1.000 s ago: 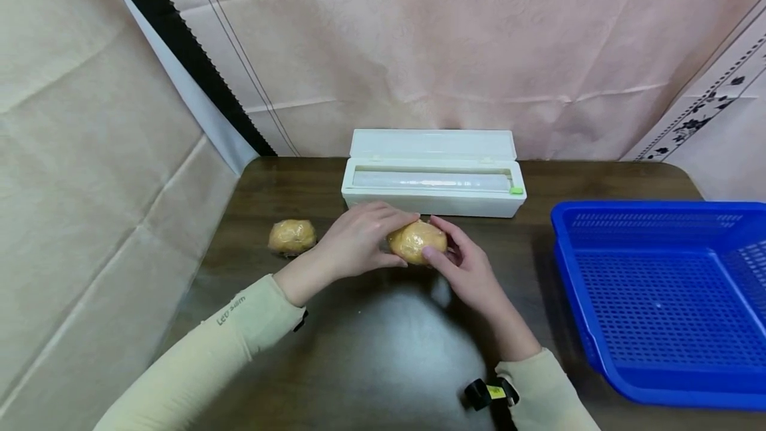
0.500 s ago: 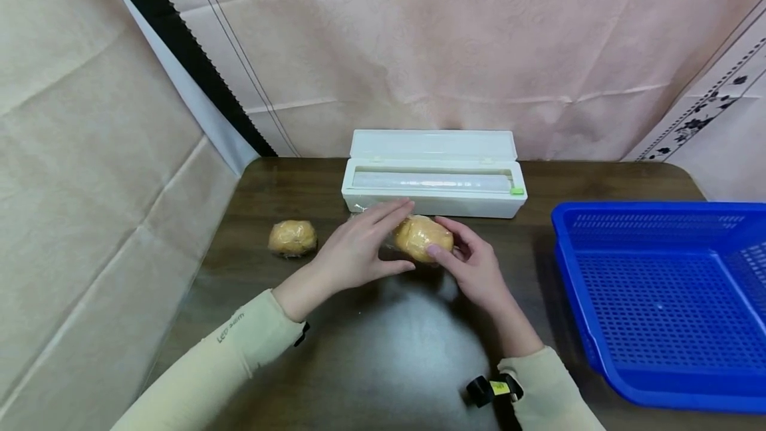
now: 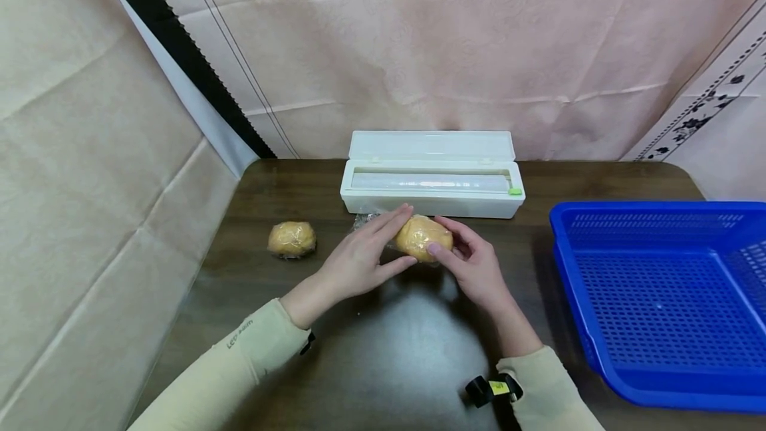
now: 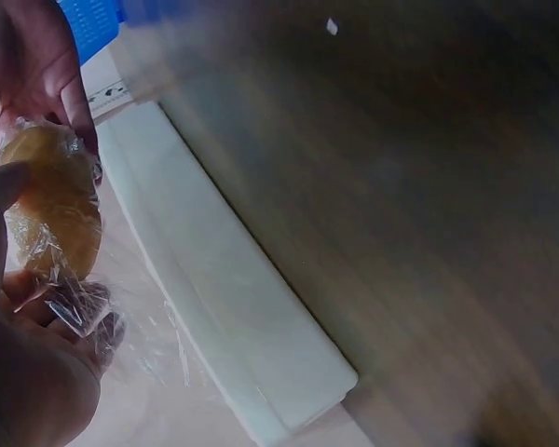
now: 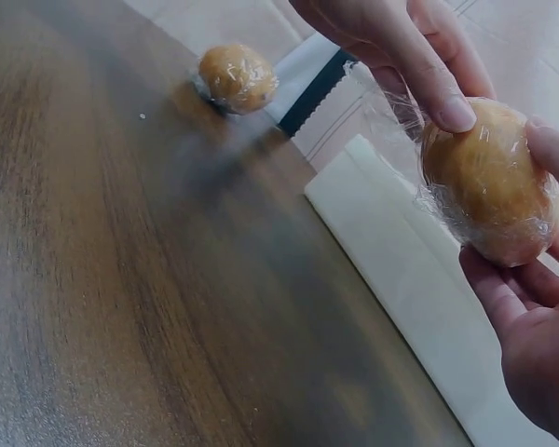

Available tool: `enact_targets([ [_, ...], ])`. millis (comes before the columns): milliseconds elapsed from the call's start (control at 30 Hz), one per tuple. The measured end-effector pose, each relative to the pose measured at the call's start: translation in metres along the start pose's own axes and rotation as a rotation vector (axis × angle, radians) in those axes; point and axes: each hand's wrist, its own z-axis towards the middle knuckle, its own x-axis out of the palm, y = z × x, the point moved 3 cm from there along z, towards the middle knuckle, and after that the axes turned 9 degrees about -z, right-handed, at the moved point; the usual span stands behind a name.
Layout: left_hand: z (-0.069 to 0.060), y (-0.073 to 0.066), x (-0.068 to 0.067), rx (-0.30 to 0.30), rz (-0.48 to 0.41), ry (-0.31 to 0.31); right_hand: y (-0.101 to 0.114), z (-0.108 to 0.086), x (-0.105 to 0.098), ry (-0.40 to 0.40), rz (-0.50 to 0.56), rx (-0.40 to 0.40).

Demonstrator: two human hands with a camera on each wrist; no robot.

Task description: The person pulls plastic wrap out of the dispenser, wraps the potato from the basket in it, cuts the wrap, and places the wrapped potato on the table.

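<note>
A golden-brown bread roll in clear cling film is held above the table, in front of the white cling film dispenser. My right hand grips its right end, thumb on the near side and fingers beyond. On the opposite end, my left hand holds the roll between thumb and fingers; its thumb lies on the roll in the right wrist view. Loose cling film bunches by the left fingers in the left wrist view. A second wrapped bread roll sits on the table to the left.
The dispenser's lid is up, with a film roll inside. A blue plastic basket stands at the table's right. Cloth hangs behind the brown table.
The held roll has shifted slightly right. My left fingers lifted from it, spread, and came back against its left end. Loose film now shows behind the left hand.
</note>
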Motion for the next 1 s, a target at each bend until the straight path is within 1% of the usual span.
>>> enact_targets([
  [100,0.000,0.000,-0.002,-0.013,-0.036,-0.020,0.000,0.000,-0.001,-0.005,0.001,-0.001],
  [200,0.001,0.001,-0.005,-0.046,-0.079,-0.037,0.002,0.000,-0.001,-0.020,0.011,-0.001],
  [300,0.001,0.001,-0.004,-0.102,-0.125,-0.019,0.002,-0.001,-0.002,-0.035,0.029,0.001],
  [367,0.001,0.002,-0.002,-0.143,-0.156,0.000,0.003,-0.001,-0.002,-0.039,0.043,0.002],
  [467,0.001,0.003,0.003,-0.182,-0.207,0.008,0.005,0.000,-0.001,-0.037,0.066,0.004],
  [667,0.003,0.006,0.015,-0.192,-0.345,-0.030,0.007,0.003,0.003,-0.040,0.114,0.008],
  [733,0.003,0.006,0.018,-0.192,-0.385,-0.040,0.007,0.003,0.003,-0.045,0.126,0.011],
  [800,0.004,0.006,0.019,-0.208,-0.429,-0.053,0.007,0.003,0.003,-0.054,0.127,0.013],
  [867,0.006,0.005,0.017,-0.246,-0.531,-0.085,0.007,0.004,0.002,-0.066,0.127,0.011],
  [900,0.007,0.005,0.015,-0.271,-0.608,-0.106,0.007,0.004,0.002,-0.074,0.127,0.011],
  [1000,0.012,0.002,0.010,-0.341,-0.906,-0.187,0.008,0.005,0.000,-0.096,0.115,0.003],
])
